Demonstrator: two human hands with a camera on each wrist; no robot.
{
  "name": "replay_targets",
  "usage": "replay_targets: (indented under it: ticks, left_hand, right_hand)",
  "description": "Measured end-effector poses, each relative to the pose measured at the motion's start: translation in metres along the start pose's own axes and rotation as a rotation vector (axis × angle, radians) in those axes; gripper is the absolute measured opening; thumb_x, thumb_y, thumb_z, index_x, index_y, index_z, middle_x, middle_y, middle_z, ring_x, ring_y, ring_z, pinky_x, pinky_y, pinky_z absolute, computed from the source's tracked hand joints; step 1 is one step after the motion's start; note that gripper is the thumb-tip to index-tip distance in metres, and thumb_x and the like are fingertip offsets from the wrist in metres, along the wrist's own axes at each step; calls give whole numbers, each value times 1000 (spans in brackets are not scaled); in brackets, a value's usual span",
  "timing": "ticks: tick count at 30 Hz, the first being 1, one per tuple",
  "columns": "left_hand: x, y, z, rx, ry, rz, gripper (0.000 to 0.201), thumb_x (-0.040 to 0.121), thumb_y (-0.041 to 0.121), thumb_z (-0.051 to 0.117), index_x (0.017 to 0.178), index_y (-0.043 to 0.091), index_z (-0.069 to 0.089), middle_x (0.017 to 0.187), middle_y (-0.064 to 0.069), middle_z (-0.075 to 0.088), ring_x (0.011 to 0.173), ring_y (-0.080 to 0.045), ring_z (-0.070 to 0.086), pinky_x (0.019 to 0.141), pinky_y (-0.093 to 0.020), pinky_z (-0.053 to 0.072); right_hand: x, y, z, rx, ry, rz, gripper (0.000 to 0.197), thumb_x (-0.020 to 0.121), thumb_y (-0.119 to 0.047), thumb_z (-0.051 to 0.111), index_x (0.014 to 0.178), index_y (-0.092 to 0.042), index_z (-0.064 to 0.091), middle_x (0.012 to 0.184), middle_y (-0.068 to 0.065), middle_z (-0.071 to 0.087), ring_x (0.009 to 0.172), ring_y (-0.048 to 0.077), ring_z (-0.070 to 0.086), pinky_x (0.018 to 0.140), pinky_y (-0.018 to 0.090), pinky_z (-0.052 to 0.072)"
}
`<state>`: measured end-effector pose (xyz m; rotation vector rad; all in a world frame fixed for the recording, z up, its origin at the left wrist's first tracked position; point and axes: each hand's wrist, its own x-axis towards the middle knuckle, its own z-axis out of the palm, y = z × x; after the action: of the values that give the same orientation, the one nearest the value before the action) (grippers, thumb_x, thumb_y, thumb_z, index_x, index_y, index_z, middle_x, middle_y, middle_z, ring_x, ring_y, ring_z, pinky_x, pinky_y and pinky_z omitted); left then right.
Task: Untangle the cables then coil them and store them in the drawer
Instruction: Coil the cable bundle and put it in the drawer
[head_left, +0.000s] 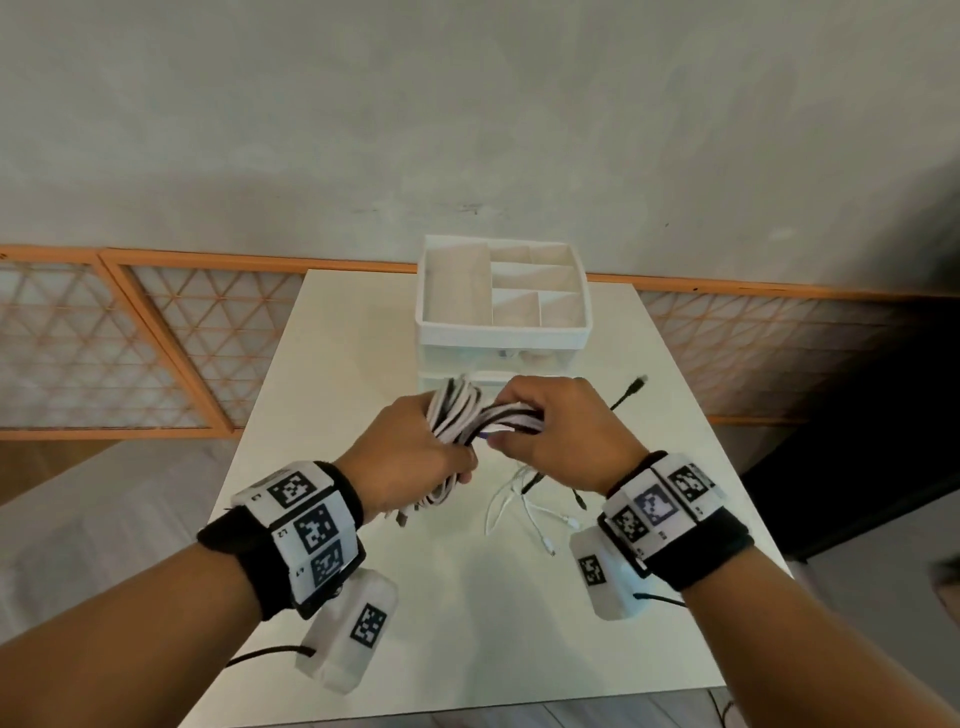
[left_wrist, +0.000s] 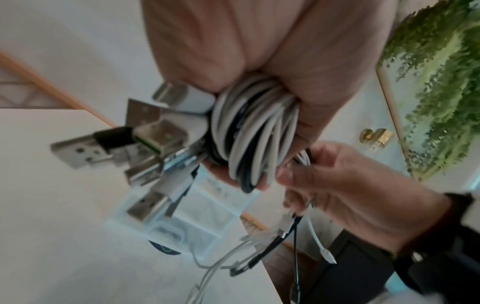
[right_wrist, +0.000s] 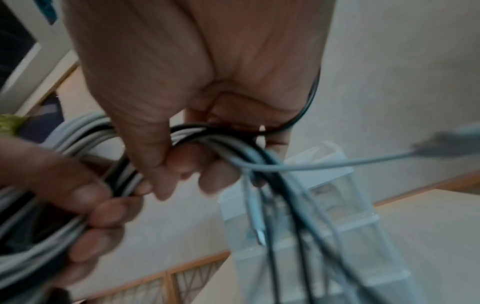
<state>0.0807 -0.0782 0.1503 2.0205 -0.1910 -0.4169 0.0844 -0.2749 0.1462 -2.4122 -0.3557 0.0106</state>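
A bundle of white and black cables (head_left: 467, 413) hangs between both hands above the white table (head_left: 322, 364). My left hand (head_left: 415, 457) grips the coiled part (left_wrist: 254, 131), with several USB plugs (left_wrist: 83, 150) sticking out below the fist. My right hand (head_left: 556, 431) grips the strands (right_wrist: 197, 133) just to the right, and loose cable ends (head_left: 540, 514) hang down onto the table. One black plug (head_left: 638, 384) sticks out to the right. The white drawer unit (head_left: 498, 332) stands just behind the hands; its drawer fronts are mostly hidden.
The drawer unit carries an open tray with dividers (head_left: 535, 296) on top. An orange lattice screen (head_left: 130, 338) runs along the wall behind the table. Dark furniture (head_left: 857, 441) stands to the right of the table. Bare tabletop (head_left: 493, 623) lies between my wrists.
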Motion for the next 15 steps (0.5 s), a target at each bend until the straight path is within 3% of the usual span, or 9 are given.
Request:
replay_targets:
  ticks: [2,4,6,8,11,13,15]
  left_hand:
    - [1,-1,-7,-96,111,3,9,81,0,69,85,8,70,73,-7,76,70,-20,71,67,-32,56]
    - [2,-1,-11,-192,191,-13,9,81,-2,69,87,6,69,74,-12,75,69,-22,71,66,-32,57]
    - [4,0,-10,-275,227,-50,9,82,-3,67,88,3,68,74,-15,73,66,-21,70,63,-33,55]
    - [5,1,-4,-345,241,-96,6,84,1,66,90,1,68,72,-14,70,63,-21,68,59,-31,53]
    - [5,4,8,-451,259,-154,26,87,31,74,87,6,68,71,-12,69,58,-18,66,56,-26,51]
    - [3,9,14,-528,253,-165,48,73,56,75,82,10,68,70,-9,71,59,-16,67,58,-26,52]
    - [0,14,18,-615,202,-130,59,54,61,76,83,11,67,70,-4,73,67,-16,70,62,-28,53]
  right_hand:
    - [-3,16,-9,-9,-53,38,14,88,-33,72,86,-21,66,71,-8,63,63,6,58,59,19,47]
    - [-6,34,-11,37,-52,102,18,93,-37,66,87,-20,64,74,-2,64,66,13,60,65,33,54]
    - [-9,41,-4,69,0,114,22,97,-35,60,89,-15,60,75,6,63,67,21,60,70,42,53]
    - [-10,33,8,88,109,62,21,101,-32,54,94,-12,57,69,1,59,65,21,58,69,43,52]
    - [-10,6,24,100,270,-64,21,103,-29,46,111,-13,57,76,-5,62,68,18,58,65,40,50]
    - [-12,-9,36,33,278,-133,27,101,-28,42,122,-14,53,89,1,66,74,23,62,64,41,51]
    - [-15,-18,52,-103,235,-185,33,98,-24,38,127,-13,49,97,6,64,74,29,62,62,45,53]
